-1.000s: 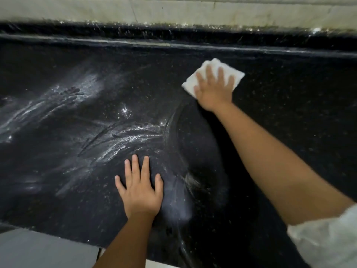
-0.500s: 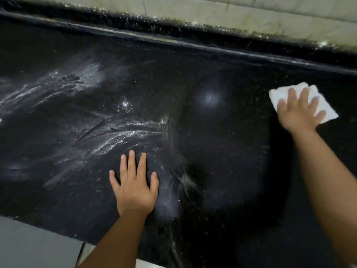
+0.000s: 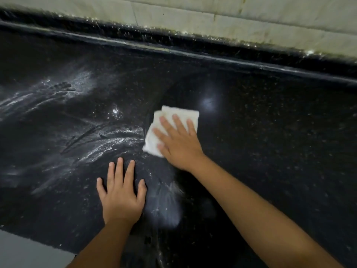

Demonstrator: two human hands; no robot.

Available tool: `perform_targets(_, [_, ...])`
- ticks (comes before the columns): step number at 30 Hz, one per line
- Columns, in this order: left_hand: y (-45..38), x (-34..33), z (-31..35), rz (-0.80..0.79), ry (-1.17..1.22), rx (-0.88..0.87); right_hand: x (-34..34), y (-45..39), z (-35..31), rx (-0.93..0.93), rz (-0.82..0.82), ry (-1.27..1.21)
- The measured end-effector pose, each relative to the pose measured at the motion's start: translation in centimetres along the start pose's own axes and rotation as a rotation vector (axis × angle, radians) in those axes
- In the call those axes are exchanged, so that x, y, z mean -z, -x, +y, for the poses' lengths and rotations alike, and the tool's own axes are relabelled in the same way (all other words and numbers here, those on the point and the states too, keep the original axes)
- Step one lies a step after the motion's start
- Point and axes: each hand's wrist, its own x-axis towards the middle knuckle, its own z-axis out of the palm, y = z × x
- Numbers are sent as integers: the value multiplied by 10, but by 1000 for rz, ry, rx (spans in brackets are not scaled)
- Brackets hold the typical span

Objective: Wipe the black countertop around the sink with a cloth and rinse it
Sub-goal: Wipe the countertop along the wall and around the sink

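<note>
Cloth (image 3: 170, 132) pinned flat under spread right hand (image 3: 178, 146) fingers, for wiping countertop (image 3: 270, 132); left hand (image 3: 120, 196) splayed alongside, seemingly bracing.

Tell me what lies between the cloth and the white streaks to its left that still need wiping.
Nothing visible does. The cloth, pressed flat under the right hand, sits at the edge of the white streaks on the countertop. The left hand rests flat nearer the person, below that path.
</note>
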Motion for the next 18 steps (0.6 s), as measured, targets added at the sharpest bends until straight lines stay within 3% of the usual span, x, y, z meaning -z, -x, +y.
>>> perform_targets(3, [0, 3, 2, -15, 1, 7, -31, 90, 13, 97, 68, 46])
perform_targets(5, [0, 4, 3, -28, -3, 5, -37, 129, 48, 38, 25, 127])
perform_targets(9, [1, 3, 2, -42, 5, 11, -1, 114, 112, -385, 64, 88])
perform_targets(12, [1, 4, 1, -47, 15, 6, 8, 74, 106, -626, 74, -24])
perform_targets(16, [2, 7, 4, -95, 13, 4, -13, 53, 31, -468, 80, 19])
perform_targets(18, [2, 11, 5, -137, 1, 16, -36, 71, -10, -356, 170, 91])
